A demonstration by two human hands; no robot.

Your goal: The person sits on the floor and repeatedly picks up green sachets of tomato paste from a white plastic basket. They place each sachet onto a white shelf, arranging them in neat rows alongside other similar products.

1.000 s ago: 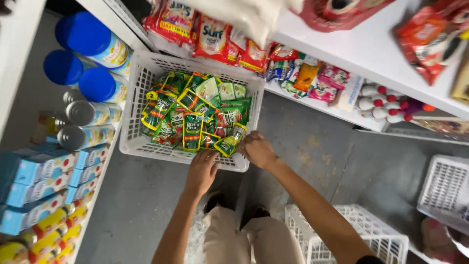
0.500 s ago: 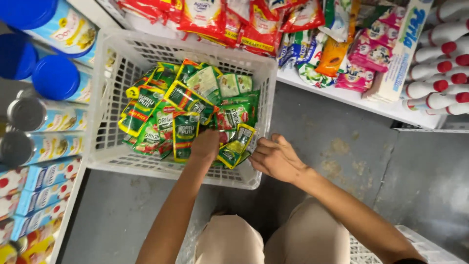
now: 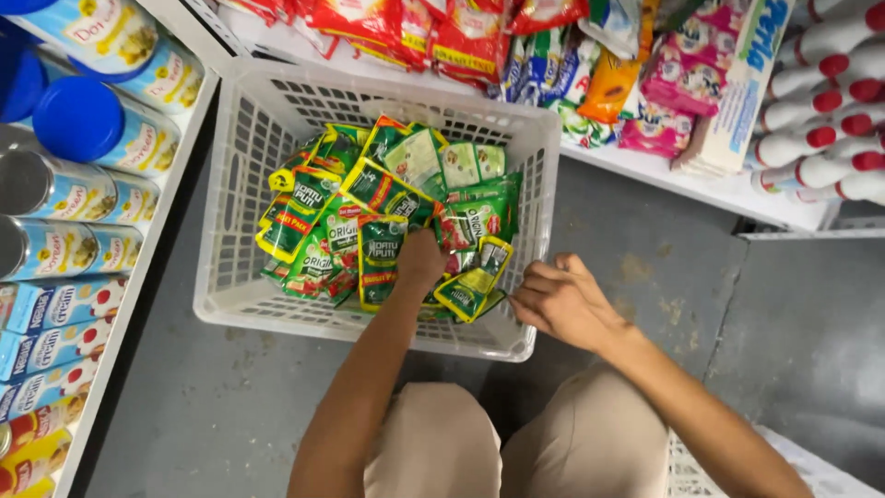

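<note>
In the middle of the frame sits a white plastic basket with holes in its sides (image 3: pixel 247 184), on a grey floor (image 3: pixel 645 249). It is full of green and yellow flat packets (image 3: pixel 387 198). The left hand (image 3: pixel 419 261) is down among the packets, fingers curled in; I cannot tell if it grips one. The right hand (image 3: pixel 564 302) rests at the basket's right edge, fingers bent, holding nothing. Blue-lidded tins (image 3: pixel 101 129) fill the upper left.
</note>
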